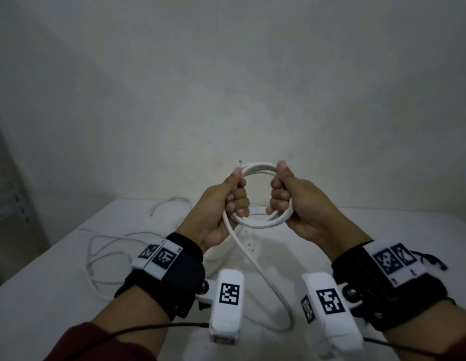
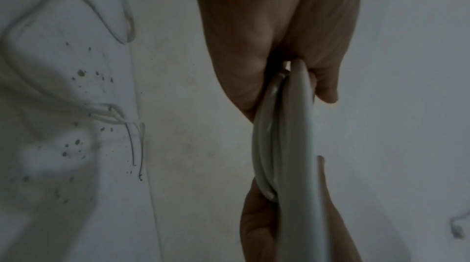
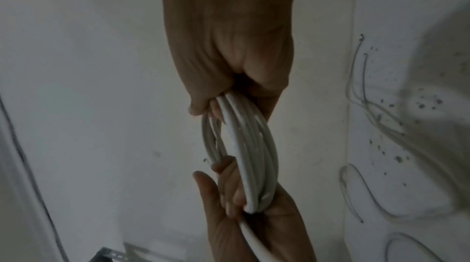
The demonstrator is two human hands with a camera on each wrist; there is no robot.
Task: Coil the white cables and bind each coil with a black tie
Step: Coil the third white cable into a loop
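My L hand (image 1: 226,204) and R hand (image 1: 291,201) both grip the white cable coil (image 1: 260,222). Only the head cam shows its tail drooping to the table (image 1: 44,295). Wrist cams show thin loose cables (image 2: 112,117) there.

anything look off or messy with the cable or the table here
The coil, gripped by the left hand and right hand, has an uncoiled tail hanging loose. Dark specks dot the white table, and thinner cables sprawl there.

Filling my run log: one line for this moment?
stage: coiling | left hand: grips thick white cable coil | right hand: grips coil | tail: hanging loose | black tie: none on coil
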